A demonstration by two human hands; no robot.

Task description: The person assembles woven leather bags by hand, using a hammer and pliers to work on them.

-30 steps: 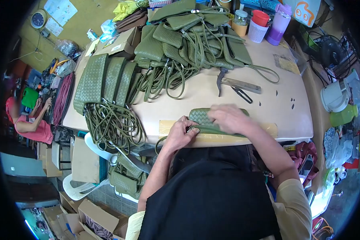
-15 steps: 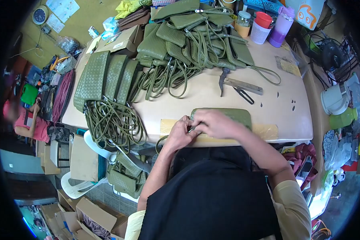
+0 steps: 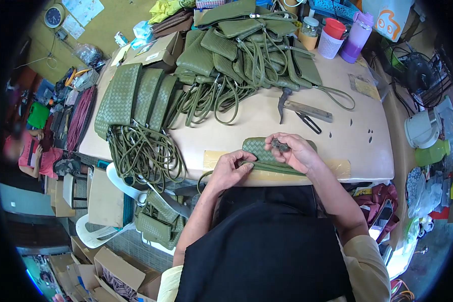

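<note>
A green woven pouch [image 3: 255,146] lies at the front edge of the table. My left hand [image 3: 228,172] is closed on the pouch's left end, thumb and fingers pinching it by the near edge. Above the pouch's right half is my right hand [image 3: 298,152], its fingers wrapped round a small dark grey wad [image 3: 280,145] whose material I cannot make out. The hand hides part of the pouch. A green strap [image 3: 202,180] loops out beside my left wrist.
Several green pouches [image 3: 194,55] are heaped at the back, more with tangled straps [image 3: 143,151] at the left. A hammer [image 3: 307,110] and a dark pincer-like tool [image 3: 308,123] lie beyond my right hand. Cups and a purple bottle [image 3: 356,38] stand back right. Another person [image 3: 38,156] sits far left.
My right hand has moved right, away from my left hand, and the dark wad now shows in it. The pouch's woven surface and near edge are more exposed. My left hand has barely moved.
</note>
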